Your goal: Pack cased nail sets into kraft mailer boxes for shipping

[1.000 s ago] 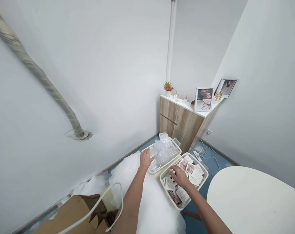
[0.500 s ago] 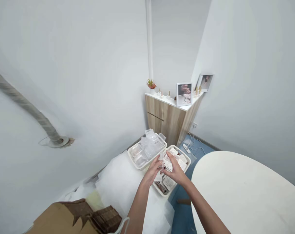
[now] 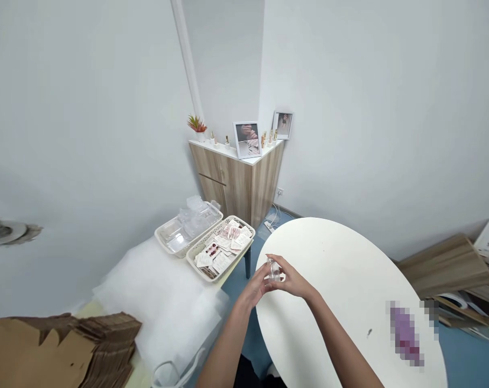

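Observation:
My left hand point(image 3: 253, 286) and my right hand point(image 3: 292, 281) meet above the white oval table point(image 3: 341, 280), both gripping a small clear plastic box point(image 3: 274, 269). Their fingers hide part of the box. Behind them, a white plastic basket point(image 3: 208, 245) holds many printed cards and sachets with pink and red marks. Beside it, a second white basket point(image 3: 162, 234) holds a pile of clear plastic boxes. Neither hand touches a basket.
White padding point(image 3: 155, 296) covers a bench under the baskets. Flattened cardboard point(image 3: 58, 345) lies at lower left. A wooden cabinet point(image 3: 236, 183) with framed pictures stands in the corner. A blurred purple patch point(image 3: 406, 334) marks the table. Boards and papers point(image 3: 446, 269) lean at right.
My hands have moved from the card basket to above the oval table, carrying the small clear box between them. The view has swung right, and the baskets now appear farther away.

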The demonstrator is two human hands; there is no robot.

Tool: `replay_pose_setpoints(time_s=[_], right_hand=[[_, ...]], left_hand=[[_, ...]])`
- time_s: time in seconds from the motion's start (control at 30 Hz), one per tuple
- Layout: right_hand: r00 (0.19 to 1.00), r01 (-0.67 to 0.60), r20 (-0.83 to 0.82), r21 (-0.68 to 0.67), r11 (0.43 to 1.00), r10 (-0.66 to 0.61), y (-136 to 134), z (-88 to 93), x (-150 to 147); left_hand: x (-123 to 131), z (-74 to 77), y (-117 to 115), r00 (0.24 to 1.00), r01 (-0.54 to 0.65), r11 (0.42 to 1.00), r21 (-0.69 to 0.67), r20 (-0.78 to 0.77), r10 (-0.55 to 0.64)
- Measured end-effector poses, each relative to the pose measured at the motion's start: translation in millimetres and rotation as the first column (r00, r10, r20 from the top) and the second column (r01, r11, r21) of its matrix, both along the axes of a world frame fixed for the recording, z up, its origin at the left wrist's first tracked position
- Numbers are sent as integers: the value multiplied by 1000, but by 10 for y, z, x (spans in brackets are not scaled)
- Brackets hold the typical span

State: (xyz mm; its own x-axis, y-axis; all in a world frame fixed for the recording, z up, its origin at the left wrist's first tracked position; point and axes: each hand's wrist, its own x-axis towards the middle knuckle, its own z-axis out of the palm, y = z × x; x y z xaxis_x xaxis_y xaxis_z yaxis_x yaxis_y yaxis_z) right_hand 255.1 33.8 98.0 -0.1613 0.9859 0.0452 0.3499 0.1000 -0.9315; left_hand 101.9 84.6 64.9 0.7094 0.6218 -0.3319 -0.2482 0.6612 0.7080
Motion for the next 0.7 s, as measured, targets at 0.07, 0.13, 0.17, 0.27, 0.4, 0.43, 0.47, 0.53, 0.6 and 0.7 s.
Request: replay_pose_setpoints(time_s=[0.07,0.13,0.17,0.27,0.4,0.43,0.47,0.53,0.6,0.7], right_hand=[[999,-13,-48,-52,999,11,-158,15,88],[997,3,-80,-83,997,-9,-278,40,127],[996,26,-88,-88,996,-34,-322,48,126],[990,118,-74,-63,991,-122,-401,26,35],[972,232,19,71,970,-233,-430,-101,-217],[967,246,47,109,963,-252,-433,-133,-279],[963,249,72,144,958,-261,-435,-161,-334],[961,233,107,195,953,-256,-431,-202,-413],[959,233,108,222,947,-262,-412,-229,-453],[955,272,60,205,940,-290,-346,-248,-460]], left_hand=[[97,13,-149,1000,8,1000,-16,-1,-8],[151,34,-260,1000,-3,1000,-4,-19,2],[167,42,-303,999,-15,1000,10,-31,15],[179,42,-399,994,-70,996,54,-84,75],[112,22,-482,962,-176,975,136,-186,200],[83,20,-496,953,-198,966,164,-197,228],[51,19,-506,946,-215,958,190,-202,252],[-15,20,-513,939,-238,946,222,-195,282],[-76,18,-500,935,-268,943,197,-184,304],[-153,4,-438,934,-303,948,96,-167,315]])
